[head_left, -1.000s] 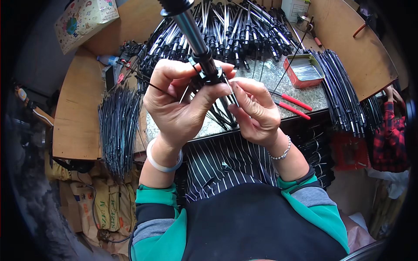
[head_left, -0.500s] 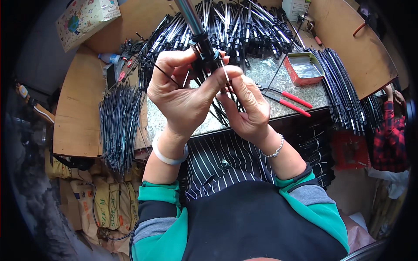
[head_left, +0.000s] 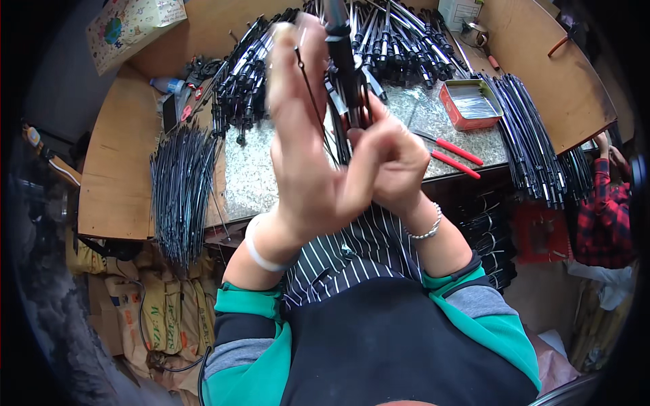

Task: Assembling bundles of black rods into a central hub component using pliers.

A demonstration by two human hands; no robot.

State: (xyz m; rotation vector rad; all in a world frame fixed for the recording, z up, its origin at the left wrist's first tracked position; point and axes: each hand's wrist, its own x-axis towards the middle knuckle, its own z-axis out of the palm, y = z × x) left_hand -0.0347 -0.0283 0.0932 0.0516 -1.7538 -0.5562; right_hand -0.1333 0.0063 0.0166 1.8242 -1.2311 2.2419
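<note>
Raised close to the camera, the left hand (head_left: 308, 155) stretches a thin black wire (head_left: 308, 81) taut between its fingers, while the right hand (head_left: 393, 159) clenches a black umbrella shaft (head_left: 342, 61) upright to steady it; beyond, red pliers (head_left: 457, 154) lie on the stone surface (head_left: 257, 169)

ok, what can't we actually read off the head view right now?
- Left hand: motion-blurred, so its grip on the thin wire is unclear.
- Right hand: fingertips hidden behind the left hand.
- Black umbrella shaft: top cut off by the upper edge.
- Red tray: contents too small to identify.
</note>
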